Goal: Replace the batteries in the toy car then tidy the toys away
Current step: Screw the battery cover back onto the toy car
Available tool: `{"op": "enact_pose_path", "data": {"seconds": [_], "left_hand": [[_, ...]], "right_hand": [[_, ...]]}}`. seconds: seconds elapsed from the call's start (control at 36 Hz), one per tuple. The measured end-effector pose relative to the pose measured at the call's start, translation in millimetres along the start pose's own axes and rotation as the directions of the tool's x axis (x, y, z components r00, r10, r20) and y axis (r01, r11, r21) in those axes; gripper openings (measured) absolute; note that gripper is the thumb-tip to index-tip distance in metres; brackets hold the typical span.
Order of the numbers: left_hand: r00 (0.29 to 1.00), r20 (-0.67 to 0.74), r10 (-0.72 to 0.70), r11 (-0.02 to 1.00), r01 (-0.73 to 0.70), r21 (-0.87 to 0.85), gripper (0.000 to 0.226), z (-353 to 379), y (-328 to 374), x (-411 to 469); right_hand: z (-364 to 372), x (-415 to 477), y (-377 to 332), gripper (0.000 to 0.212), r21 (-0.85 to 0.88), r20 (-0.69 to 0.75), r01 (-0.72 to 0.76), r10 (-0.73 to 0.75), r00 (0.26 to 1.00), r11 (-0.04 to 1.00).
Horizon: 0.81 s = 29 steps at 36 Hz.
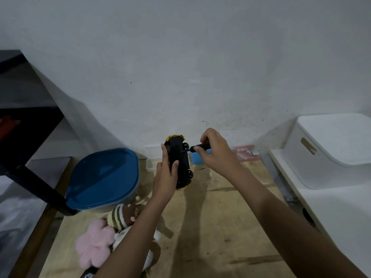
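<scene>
A toy car [178,157] with a gold body and black underside is held up on end, its underside turned toward me. My left hand [167,173] grips it from the left, thumb across the chassis. My right hand [215,152] pinches a small black screwdriver [197,147], whose tip touches the underside between the upper wheels. The battery cover is too dark to make out.
A blue-lidded tub [104,177] stands at the left on the wooden board [220,227]. Plush toys [104,233] lie at the lower left. A clear box [151,159], a blue thing and a pink case [246,154] sit by the wall. A white bin [331,153] stands right; a dark shelf frame [26,127] stands left.
</scene>
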State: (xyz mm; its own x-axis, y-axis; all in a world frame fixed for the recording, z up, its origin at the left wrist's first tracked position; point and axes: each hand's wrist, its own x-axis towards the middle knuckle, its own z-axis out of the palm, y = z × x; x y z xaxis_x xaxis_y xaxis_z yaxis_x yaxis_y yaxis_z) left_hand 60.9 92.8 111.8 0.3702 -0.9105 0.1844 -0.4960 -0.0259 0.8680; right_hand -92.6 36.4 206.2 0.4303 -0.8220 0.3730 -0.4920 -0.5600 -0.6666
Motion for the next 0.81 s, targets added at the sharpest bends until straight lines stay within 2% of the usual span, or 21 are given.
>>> {"op": "enact_pose_path", "data": {"seconds": [0.08, 0.19, 0.33, 0.47, 0.58, 0.72, 0.81], "left_hand": [[1.000, 0.001, 0.009, 1.000, -0.009, 0.008, 0.064, 3, 2, 0], [1.000, 0.000, 0.011, 1.000, -0.011, 0.021, 0.063, 2, 1, 1], [1.000, 0.013, 0.013, 0.999, -0.014, 0.042, 0.063, 0, 5, 1], [1.000, 0.009, 0.002, 0.997, -0.002, 0.071, 0.063, 0, 6, 3], [1.000, 0.022, -0.012, 0.996, 0.010, 0.091, 0.063, 0, 8, 2], [1.000, 0.018, -0.007, 0.993, 0.005, 0.119, 0.063, 0, 2, 4], [1.000, 0.017, -0.016, 0.994, 0.014, 0.112, 0.063, -1, 2, 5]], "right_hand": [[0, 0, -1, 0.027, 0.023, -0.011, -0.054, 0.054, 0.998, 0.998], [0, -1, 0, 0.025, -0.003, 0.052, 0.036, -0.036, 0.998, 0.999], [-2, 1, -1, 0.027, 0.021, 0.007, -0.031, 0.031, 1.000, 0.999], [-4, 3, 0, 0.022, 0.007, 0.040, 0.032, -0.032, 0.999, 0.999], [-6, 6, -1, 0.024, 0.001, 0.025, -0.039, 0.039, 0.999, 0.999], [-3, 7, -1, 0.016, -0.021, 0.054, 0.068, -0.067, 0.996, 0.997], [-5, 10, -2, 0.025, 0.003, 0.051, -0.006, 0.006, 0.999, 1.000]]}}
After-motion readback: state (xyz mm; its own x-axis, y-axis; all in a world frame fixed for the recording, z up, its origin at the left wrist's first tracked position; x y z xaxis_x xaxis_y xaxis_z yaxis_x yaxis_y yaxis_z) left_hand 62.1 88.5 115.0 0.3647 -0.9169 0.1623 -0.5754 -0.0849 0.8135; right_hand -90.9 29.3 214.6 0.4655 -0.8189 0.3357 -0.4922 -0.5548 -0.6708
